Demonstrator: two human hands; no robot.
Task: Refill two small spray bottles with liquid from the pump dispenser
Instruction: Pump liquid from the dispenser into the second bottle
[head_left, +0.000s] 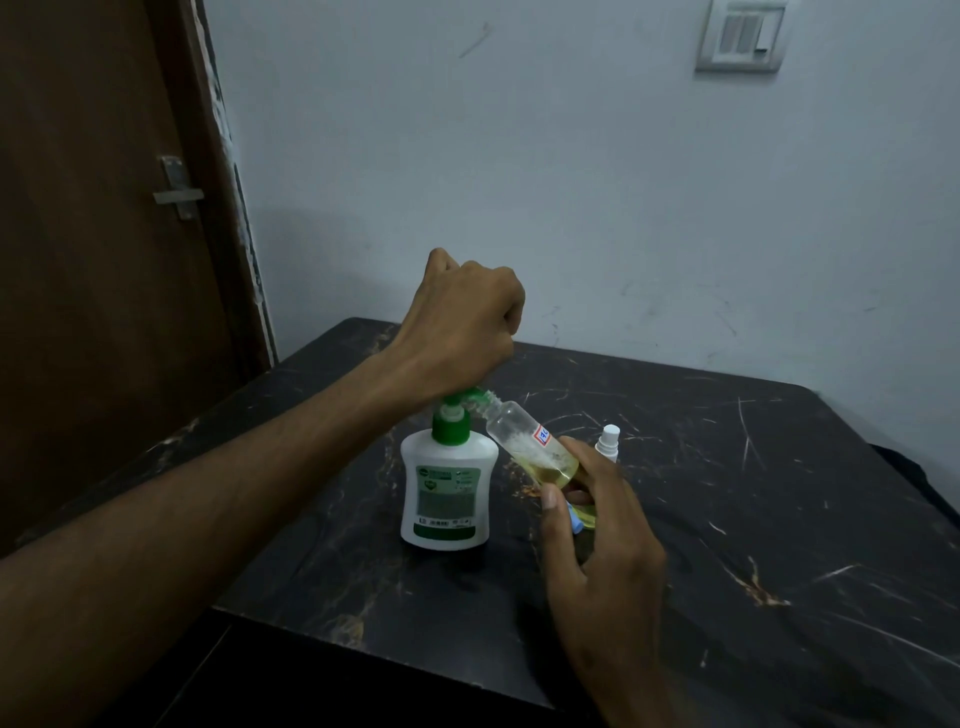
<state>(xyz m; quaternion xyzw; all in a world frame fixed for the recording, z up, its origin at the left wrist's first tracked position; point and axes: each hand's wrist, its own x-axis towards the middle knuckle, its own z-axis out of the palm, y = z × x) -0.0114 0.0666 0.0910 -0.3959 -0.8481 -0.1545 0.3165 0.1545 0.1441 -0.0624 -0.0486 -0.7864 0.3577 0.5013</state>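
A white pump dispenser (447, 488) with a green pump head stands on the black marble table (779, 519). My left hand (462, 322) is curled into a fist, and its heel presses down on the pump head. My right hand (602, 525) grips a small clear spray bottle (519, 431), tilted, with its open neck against the pump's nozzle. Yellowish liquid sits in the bottle's lower end. A small blue piece (576, 519) shows under my right thumb. Behind my right hand stands a second small bottle (609, 441) with a white spray top, its body mostly hidden.
The table stands in a corner against a pale wall. A brown door (104, 208) with a metal latch is to the left. A switch plate (743, 36) hangs high on the wall. The table's front edge runs below the dispenser.
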